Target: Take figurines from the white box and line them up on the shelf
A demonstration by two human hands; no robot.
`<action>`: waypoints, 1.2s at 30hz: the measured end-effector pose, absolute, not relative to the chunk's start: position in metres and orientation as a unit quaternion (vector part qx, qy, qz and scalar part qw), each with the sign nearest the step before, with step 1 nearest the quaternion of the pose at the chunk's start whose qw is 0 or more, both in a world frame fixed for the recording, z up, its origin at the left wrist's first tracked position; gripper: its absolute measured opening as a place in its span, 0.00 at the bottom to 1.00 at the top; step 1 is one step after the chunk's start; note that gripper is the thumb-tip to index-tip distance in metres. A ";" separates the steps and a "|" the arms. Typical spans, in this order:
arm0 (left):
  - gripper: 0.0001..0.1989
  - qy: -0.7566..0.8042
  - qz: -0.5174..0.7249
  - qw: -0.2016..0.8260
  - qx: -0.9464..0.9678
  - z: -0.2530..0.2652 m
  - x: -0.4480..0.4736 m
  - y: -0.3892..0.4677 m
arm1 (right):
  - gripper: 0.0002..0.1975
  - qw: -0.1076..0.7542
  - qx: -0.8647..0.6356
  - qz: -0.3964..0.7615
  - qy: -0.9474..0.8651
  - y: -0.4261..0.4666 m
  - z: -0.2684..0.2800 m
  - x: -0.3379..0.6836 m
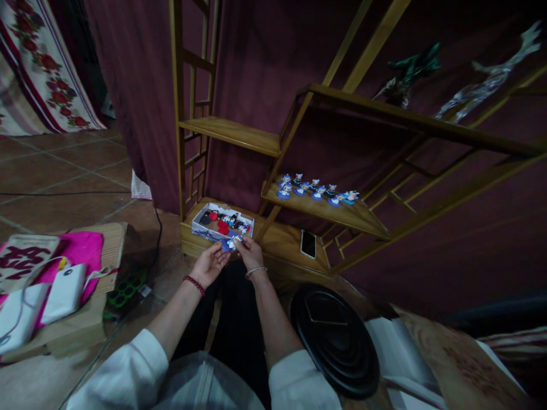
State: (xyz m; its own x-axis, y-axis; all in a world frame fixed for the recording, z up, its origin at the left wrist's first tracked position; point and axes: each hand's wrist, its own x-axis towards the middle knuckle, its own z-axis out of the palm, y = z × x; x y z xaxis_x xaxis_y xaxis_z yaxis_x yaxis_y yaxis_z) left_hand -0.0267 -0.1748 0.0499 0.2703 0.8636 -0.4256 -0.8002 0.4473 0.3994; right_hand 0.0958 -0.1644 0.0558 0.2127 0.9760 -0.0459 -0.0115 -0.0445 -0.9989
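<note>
Between my two hands is a small figurine [232, 243] in white and blue on a purple-blue round base. My left hand [210, 264], with a dark red bead bracelet, grips the base from the left. My right hand [251, 253], wearing a pale bracelet, pinches the figurine from the right. Just beyond them, a white open box [204, 232] holds several more figurines and red and dark round pieces. On the raised wooden shelf [363, 219], several figurines [318, 192] stand in two rough rows, some blue and white, others darker.
A phone [308, 244] lies on the lower shelf, right of the box. A black round lidded object [335, 341] stands at my right, near a cardboard box [457, 353]. At left, a cardboard box [81, 324] bears white devices [64, 290] and a pink cloth [88, 245]. Ornaments [410, 74] stand higher up.
</note>
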 end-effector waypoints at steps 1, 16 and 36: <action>0.04 0.301 0.522 0.797 0.053 0.050 -0.027 -0.175 | 0.19 0.542 -0.560 0.455 -0.431 -0.164 0.056 0.096; 0.05 0.306 0.503 0.803 0.089 0.056 -0.024 -0.179 | 0.20 0.551 -0.541 0.463 -0.434 -0.160 0.057 0.098; 0.07 0.272 0.493 0.822 0.087 0.078 -0.020 -0.194 | 0.19 0.554 -0.501 0.473 -0.467 -0.177 0.091 0.103</action>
State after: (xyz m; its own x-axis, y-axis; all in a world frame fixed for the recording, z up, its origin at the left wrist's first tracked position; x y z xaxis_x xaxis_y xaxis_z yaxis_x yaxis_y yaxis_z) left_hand -0.0203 -0.1941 0.0777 0.3658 0.8575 -0.3618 -0.7626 0.4990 0.4116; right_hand 0.1025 -0.1766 0.0905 0.1164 0.9923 0.0423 -0.0570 0.0492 -0.9972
